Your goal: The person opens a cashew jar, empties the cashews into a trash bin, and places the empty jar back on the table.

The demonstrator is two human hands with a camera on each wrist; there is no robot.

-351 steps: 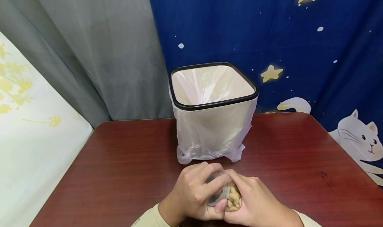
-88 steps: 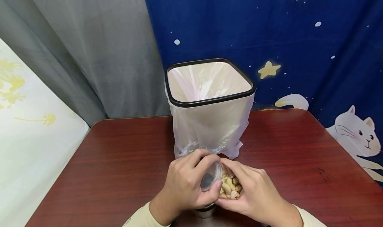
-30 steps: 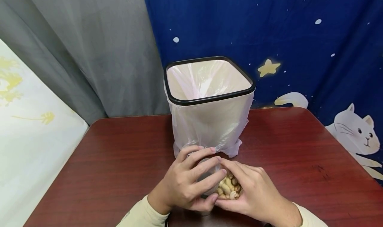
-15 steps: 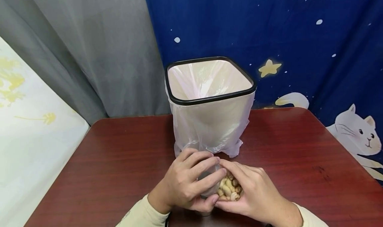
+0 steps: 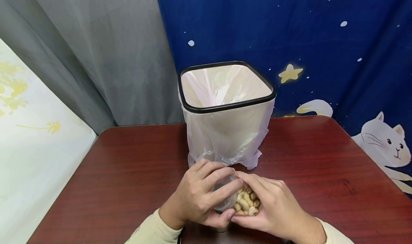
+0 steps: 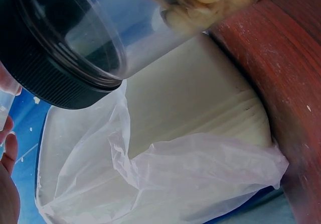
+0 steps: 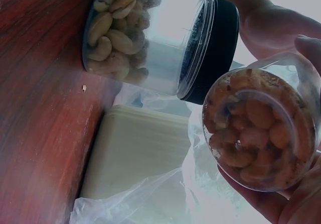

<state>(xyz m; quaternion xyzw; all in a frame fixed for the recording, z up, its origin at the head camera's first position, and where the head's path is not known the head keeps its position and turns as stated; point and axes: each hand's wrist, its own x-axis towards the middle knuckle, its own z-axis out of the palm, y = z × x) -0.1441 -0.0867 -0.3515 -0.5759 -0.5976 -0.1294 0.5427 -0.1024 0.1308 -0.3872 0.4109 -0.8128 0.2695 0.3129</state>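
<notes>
In the head view both hands hold a clear plastic jar of nuts (image 5: 246,202), tipped over sideways. My right hand (image 5: 278,203) wraps round the nut-filled end. My left hand (image 5: 202,194) has its fingers curled over the see-through other end. The right wrist view faces the jar's round bottom (image 7: 256,128), with brown nuts pressed against it. Just beside stands a second clear jar (image 7: 160,38), upright on the table under a black ribbed lid (image 7: 215,48), with cashews in its lower part. From above, the hands hide most of that second jar.
Behind the hands stands a cream bin with a black rim (image 5: 228,108), lined with a thin pinkish bag (image 5: 252,162) that hangs down outside. The reddish-brown table (image 5: 138,165) reaches back to grey and blue curtains. A small crumb (image 7: 84,88) lies on it.
Since about three seconds ago my left fingers have shifted and spread over the jar's see-through end. My right hand keeps its hold. Over the last half second almost nothing moves.
</notes>
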